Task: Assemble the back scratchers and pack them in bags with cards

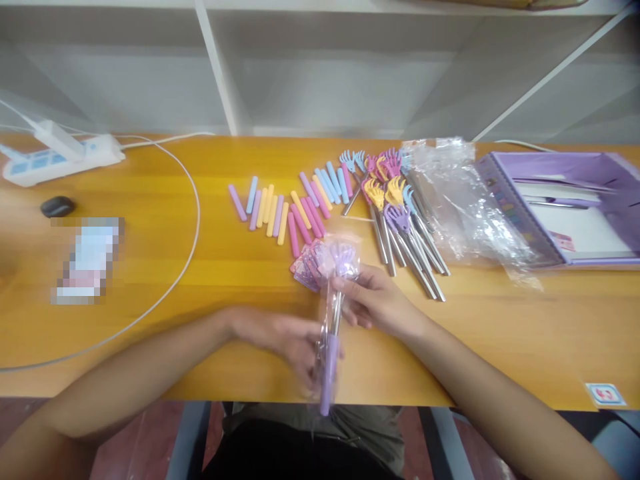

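A back scratcher with a purple handle and steel shaft lies inside a clear plastic bag, its claw end pointing away from me. My right hand pinches the shaft just below the purple claw, thumb on top. My left hand, blurred by motion, is closed on the bag beside the handle, with fingertips showing behind it. Just beyond my hands, several small printed cards lie in a fanned pile, partly covered by the bag's top.
Loose coloured handle sleeves lie ahead, beside a pile of back scratchers. Crumpled clear plastic and a purple box are at the right. A blurred-out phone, mouse, cable and power strip occupy the left.
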Motion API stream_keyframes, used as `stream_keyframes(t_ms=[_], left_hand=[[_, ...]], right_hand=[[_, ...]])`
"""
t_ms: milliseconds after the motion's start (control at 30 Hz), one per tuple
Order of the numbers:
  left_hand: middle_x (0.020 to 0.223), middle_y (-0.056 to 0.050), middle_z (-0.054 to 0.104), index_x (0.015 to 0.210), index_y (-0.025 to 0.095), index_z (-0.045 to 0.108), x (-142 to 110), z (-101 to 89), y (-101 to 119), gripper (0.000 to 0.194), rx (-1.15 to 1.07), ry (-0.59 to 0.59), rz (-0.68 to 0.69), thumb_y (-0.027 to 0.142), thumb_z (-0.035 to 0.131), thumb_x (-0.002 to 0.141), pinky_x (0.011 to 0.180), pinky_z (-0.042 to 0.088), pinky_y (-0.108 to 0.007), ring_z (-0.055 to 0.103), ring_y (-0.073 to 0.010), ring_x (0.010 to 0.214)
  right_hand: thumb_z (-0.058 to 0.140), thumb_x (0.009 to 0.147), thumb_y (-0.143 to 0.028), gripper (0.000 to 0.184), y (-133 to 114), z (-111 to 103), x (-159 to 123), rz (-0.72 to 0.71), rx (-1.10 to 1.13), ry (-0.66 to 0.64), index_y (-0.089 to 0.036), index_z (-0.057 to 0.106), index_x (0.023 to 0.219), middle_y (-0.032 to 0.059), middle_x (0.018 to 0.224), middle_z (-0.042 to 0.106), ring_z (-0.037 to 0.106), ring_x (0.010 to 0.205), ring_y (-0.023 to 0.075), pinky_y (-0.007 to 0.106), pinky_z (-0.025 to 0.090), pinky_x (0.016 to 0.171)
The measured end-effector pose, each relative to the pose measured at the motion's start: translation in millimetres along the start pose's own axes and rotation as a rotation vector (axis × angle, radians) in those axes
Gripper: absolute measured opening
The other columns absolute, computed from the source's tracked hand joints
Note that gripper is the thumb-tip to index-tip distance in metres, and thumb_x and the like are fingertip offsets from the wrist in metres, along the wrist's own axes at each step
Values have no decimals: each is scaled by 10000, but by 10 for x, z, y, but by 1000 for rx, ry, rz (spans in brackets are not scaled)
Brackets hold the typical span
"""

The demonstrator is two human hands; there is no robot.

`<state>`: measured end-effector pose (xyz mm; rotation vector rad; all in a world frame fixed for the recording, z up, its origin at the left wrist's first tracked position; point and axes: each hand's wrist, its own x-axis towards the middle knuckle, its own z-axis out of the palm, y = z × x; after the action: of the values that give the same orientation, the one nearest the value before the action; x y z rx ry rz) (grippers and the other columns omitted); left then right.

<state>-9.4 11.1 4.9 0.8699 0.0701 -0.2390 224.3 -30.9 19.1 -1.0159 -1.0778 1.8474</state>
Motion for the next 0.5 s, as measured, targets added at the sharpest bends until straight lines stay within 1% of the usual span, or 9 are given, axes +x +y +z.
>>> stream_keyframes(t_ms=[33, 67, 133, 167, 200, 267, 300, 400, 500], left_hand=[[1238, -119, 700, 1307, 237, 641, -5, -2, 33, 570, 19, 102, 74, 655, 758, 937, 1008, 584, -445, 727, -285, 1158], [1215, -127, 695, 1256, 213, 652, -7, -4, 57, 510, 72, 226, 158, 642, 702, 985, 994, 576, -424, 716, -269, 1130], [1097, -106, 682, 1096, 180, 642, 1, -7, 70, 403, 227, 469, 351, 577, 666, 1032, 928, 556, -357, 681, -218, 1017], [1049, -83, 665, 1054, 180, 615, 10, -10, 57, 363, 291, 552, 440, 537, 678, 1037, 891, 544, -328, 658, -192, 959], [1025, -61, 646, 1055, 188, 588, 22, -13, 34, 331, 329, 609, 524, 500, 698, 1033, 859, 533, -304, 637, -170, 918], [1053, -38, 628, 1155, 222, 539, 51, -22, -24, 317, 342, 686, 657, 424, 741, 1018, 834, 528, -280, 629, -153, 911], [1068, -32, 628, 1219, 241, 514, 65, -26, -51, 346, 342, 726, 691, 384, 753, 1013, 833, 531, -275, 636, -150, 919], [1015, -13, 633, 1337, 258, 486, 94, -34, -108, 403, 390, 823, 680, 301, 738, 1025, 812, 535, -256, 637, -131, 862], [981, -7, 619, 1347, 246, 525, 101, -36, -135, 340, 448, 817, 644, 299, 687, 1053, 763, 524, -238, 613, -118, 810]], right_hand=[[768, 980, -541, 409, -22, -3, -19, 29, -23, -74, -162, 646, 886, -12, 602, 655, 561, 417, 93, 186, 414, 368], [772, 978, -532, 408, -45, -6, -39, 58, -41, -141, -155, 651, 885, 10, 637, 689, 608, 438, 109, 201, 467, 389], [796, 962, -510, 394, -85, -13, -83, 134, -58, -253, -145, 656, 915, 25, 699, 720, 658, 468, 127, 224, 530, 419], [804, 957, -492, 378, -98, -13, -104, 179, -60, -302, -145, 655, 943, 19, 718, 720, 669, 477, 128, 227, 544, 430], [810, 956, -469, 358, -104, -10, -123, 222, -59, -347, -150, 649, 975, 6, 725, 716, 680, 491, 127, 223, 552, 442], [812, 959, -416, 317, -90, 13, -148, 286, -48, -431, -165, 634, 1035, -16, 740, 710, 705, 531, 123, 205, 562, 475], [813, 958, -390, 301, -74, 32, -154, 299, -38, -461, -173, 626, 1051, -20, 763, 715, 714, 548, 115, 191, 559, 486], [810, 958, -359, 264, -24, 84, -148, 309, -26, -512, -187, 617, 1010, 8, 896, 743, 728, 593, 91, 152, 524, 476], [815, 946, -420, 302, -18, 69, -125, 350, -64, -540, -188, 627, 991, 35, 960, 745, 743, 642, 105, 149, 486, 436]])
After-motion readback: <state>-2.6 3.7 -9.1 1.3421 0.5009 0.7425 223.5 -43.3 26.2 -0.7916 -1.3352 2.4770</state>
